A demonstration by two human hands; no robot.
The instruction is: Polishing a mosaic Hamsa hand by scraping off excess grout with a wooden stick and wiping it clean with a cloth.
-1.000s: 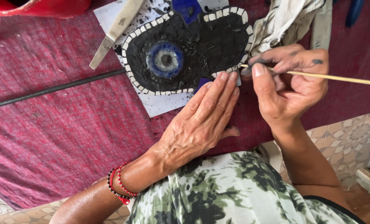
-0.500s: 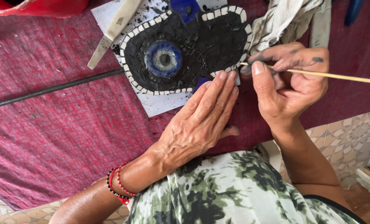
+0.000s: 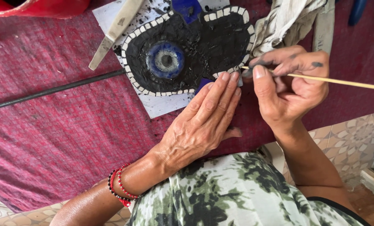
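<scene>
Left hand (image 3: 203, 121) lay flat and open, steadying the black mosaic piece (image 3: 187, 50) near the desk's far edge; right hand (image 3: 287, 83) pinched a thin stick (image 3: 342, 80) at its white border; advisable: light, steady strokes.

The widest open stretch is the bare red cloth (image 3: 61, 138) to the left, crossed only by a thin dark rod (image 3: 53, 90) lying flat. Around the black mosaic piece (image 3: 187, 50) room is tight: the left hand (image 3: 203, 121) lies flat against its near edge, the right hand (image 3: 287, 88) with its thin wooden stick (image 3: 342, 81) closes the right side, a crumpled rag (image 3: 287, 21) sits just beyond, and a pale flat tool (image 3: 113, 33) leans across the upper left corner.
</scene>
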